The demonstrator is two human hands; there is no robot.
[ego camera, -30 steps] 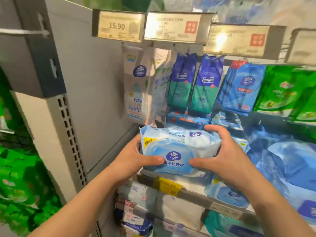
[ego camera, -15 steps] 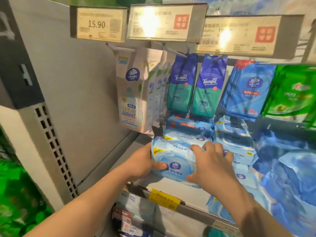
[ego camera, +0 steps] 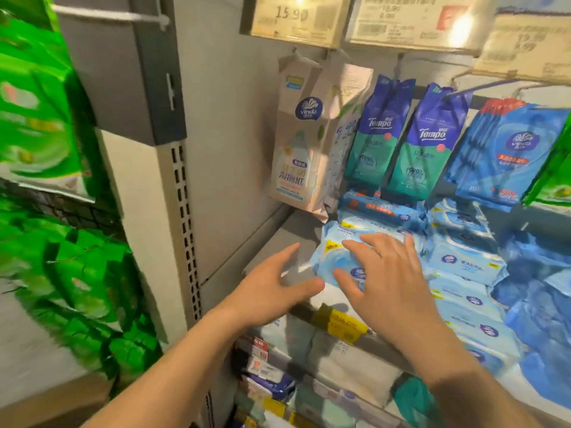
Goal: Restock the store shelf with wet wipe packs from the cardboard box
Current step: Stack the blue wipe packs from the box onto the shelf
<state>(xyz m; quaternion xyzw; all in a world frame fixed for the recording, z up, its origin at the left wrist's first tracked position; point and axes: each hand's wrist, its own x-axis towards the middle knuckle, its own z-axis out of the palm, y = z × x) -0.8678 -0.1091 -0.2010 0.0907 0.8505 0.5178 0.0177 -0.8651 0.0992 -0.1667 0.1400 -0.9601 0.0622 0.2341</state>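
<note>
A light blue wet wipe pack (ego camera: 335,256) lies flat on the grey shelf (ego camera: 278,242), in front of a stack of similar packs (ego camera: 380,211). My right hand (ego camera: 386,279) hovers over the pack with fingers spread and straight; whether the fingertips touch it is unclear. My left hand (ego camera: 275,288) is open to the left of the pack, over the bare shelf, apart from it. Neither hand holds anything. The cardboard box is out of view.
More blue wipe packs (ego camera: 463,257) fill the shelf to the right. Hanging packs (ego camera: 398,140) and a beige pack (ego camera: 296,143) dangle from hooks above. Price tags (ego camera: 293,17) line the upper rail. A grey upright (ego camera: 179,211) and green packs (ego camera: 46,118) stand at left. A yellow label (ego camera: 343,322) marks the shelf edge.
Both hands carried the wipe pack forward onto the shelf, set it down and let go. The hands are now open and drawn slightly back. The camera has turned left.
</note>
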